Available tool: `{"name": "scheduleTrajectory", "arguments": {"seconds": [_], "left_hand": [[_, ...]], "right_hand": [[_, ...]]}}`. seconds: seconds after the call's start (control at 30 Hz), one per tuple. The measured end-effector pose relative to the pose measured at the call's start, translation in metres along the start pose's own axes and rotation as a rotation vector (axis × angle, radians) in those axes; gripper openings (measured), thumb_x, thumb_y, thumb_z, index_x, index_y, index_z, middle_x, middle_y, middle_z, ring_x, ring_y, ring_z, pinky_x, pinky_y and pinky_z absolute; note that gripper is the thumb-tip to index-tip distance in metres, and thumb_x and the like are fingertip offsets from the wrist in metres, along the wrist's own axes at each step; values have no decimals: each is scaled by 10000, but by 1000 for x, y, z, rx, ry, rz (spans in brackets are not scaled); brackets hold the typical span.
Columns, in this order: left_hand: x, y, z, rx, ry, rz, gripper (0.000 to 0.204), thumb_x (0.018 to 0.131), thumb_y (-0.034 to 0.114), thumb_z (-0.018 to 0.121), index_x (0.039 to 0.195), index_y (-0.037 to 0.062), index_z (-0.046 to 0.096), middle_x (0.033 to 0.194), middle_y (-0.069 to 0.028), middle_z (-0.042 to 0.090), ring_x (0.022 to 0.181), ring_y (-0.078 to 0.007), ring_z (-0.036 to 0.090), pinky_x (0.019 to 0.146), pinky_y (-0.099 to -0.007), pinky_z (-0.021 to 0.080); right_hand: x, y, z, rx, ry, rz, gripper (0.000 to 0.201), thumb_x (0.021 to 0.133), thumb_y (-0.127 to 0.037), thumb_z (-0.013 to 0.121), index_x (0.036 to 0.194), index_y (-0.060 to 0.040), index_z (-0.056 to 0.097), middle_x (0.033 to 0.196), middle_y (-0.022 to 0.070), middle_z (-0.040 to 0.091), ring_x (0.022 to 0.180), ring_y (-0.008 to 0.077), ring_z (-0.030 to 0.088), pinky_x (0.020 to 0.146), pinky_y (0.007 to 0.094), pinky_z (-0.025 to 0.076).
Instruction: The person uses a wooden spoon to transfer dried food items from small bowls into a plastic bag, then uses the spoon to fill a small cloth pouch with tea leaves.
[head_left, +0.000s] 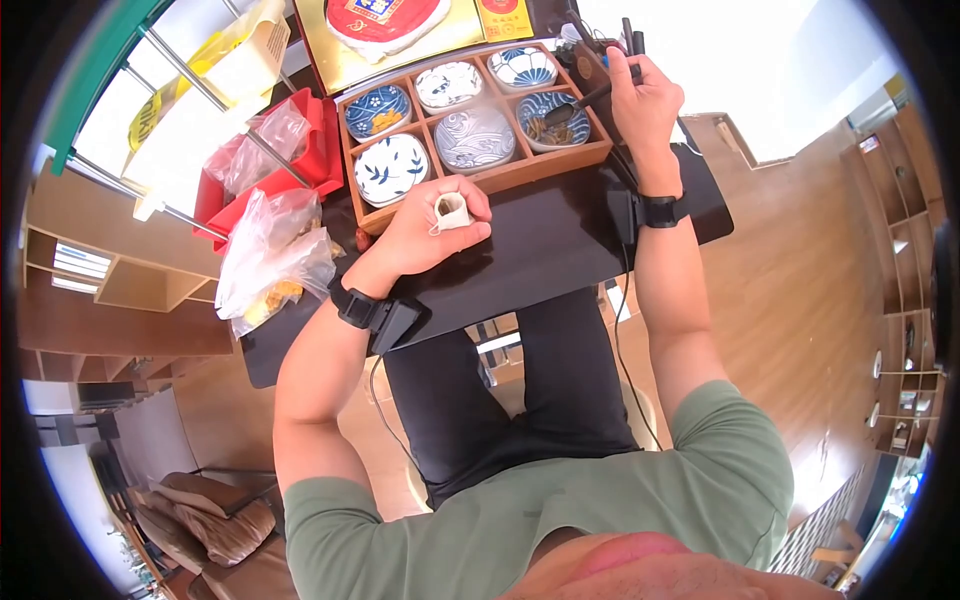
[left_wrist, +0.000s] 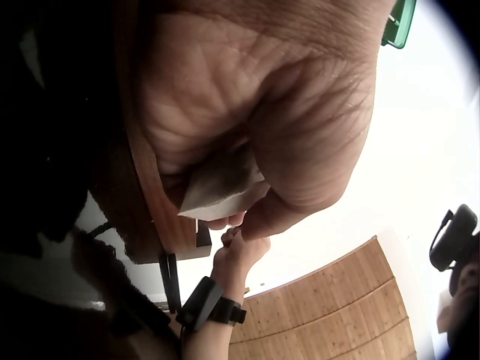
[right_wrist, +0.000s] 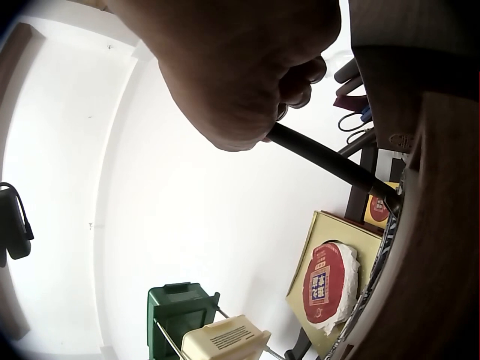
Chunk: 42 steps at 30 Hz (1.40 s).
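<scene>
In the head view, my left hand (head_left: 420, 235) holds a small white pouch, like an empty tea bag (head_left: 453, 213), its mouth open and facing up. The left wrist view shows the pale bag (left_wrist: 225, 187) between thumb and curled fingers. My right hand (head_left: 648, 110) grips the dark handle of a spoon (head_left: 559, 115). The spoon's head dips into a blue wave-patterned bowl (head_left: 545, 99) with dried brownish bits inside. In the right wrist view the spoon handle (right_wrist: 322, 160) slants down from the fingers toward the bowl's rim.
A wooden divided box (head_left: 540, 177) holds several patterned bowls, one with orange pieces (head_left: 385, 121). Left of it are a red bin (head_left: 325, 150) and a clear plastic bag (head_left: 275, 255) on the dark table (head_left: 560, 235). A gold box (head_left: 345, 65) with a round red packet lies behind.
</scene>
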<state>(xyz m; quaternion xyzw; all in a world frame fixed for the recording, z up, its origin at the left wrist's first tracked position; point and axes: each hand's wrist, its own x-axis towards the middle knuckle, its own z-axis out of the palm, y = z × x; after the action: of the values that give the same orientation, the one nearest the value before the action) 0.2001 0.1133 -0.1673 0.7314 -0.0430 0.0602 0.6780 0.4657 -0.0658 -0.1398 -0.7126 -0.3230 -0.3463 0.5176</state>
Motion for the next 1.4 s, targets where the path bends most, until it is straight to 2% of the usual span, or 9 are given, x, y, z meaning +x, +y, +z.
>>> {"name": "scheduleTrajectory", "arguments": {"seconds": [0.43,0.5,0.73,0.83,1.13,1.4], "left_hand": [[1,-3,-1,11,-14,9,154,860,-17,741,926,50,619,939,5,647,847,-68,583,760,-241,479],[1,-2,-1,9,-15,5,156,861,-20,740,928,51,617,945,2,647,851,-70,582,763,-242,480],[1,-3,-2,9,-19,13,168,855,-29,742,932,53,616,957,-4,647,860,-73,582,767,-242,480],[2,-6,-2,37,-26,53,177,865,-18,747,941,53,603,969,-46,634,844,-95,574,713,-232,482],[1,-6,-2,18,-21,45,187,863,-2,763,943,53,604,974,-45,635,852,-96,576,717,-231,486],[1,-6,-1,9,-18,54,181,869,-14,754,945,46,601,977,-54,634,836,-100,581,703,-231,494]], "right_hand": [[0,5,1,-28,6,39,332,914,-304,730,746,-18,723,585,114,660,493,245,622,522,337,477],[0,9,3,-4,36,-20,366,931,-329,746,786,7,728,512,15,541,481,77,446,472,265,380],[1,9,1,-50,24,17,377,933,-347,738,795,4,734,505,35,535,473,99,456,476,275,395],[0,12,2,-71,28,-6,378,938,-352,729,799,0,736,506,42,542,468,113,465,478,285,404],[0,21,3,-125,-18,-3,369,939,-352,718,811,-6,737,546,64,602,490,137,538,517,295,450],[1,21,0,-155,-58,18,369,941,-361,700,830,-11,730,582,92,637,519,199,599,554,330,485]]}}
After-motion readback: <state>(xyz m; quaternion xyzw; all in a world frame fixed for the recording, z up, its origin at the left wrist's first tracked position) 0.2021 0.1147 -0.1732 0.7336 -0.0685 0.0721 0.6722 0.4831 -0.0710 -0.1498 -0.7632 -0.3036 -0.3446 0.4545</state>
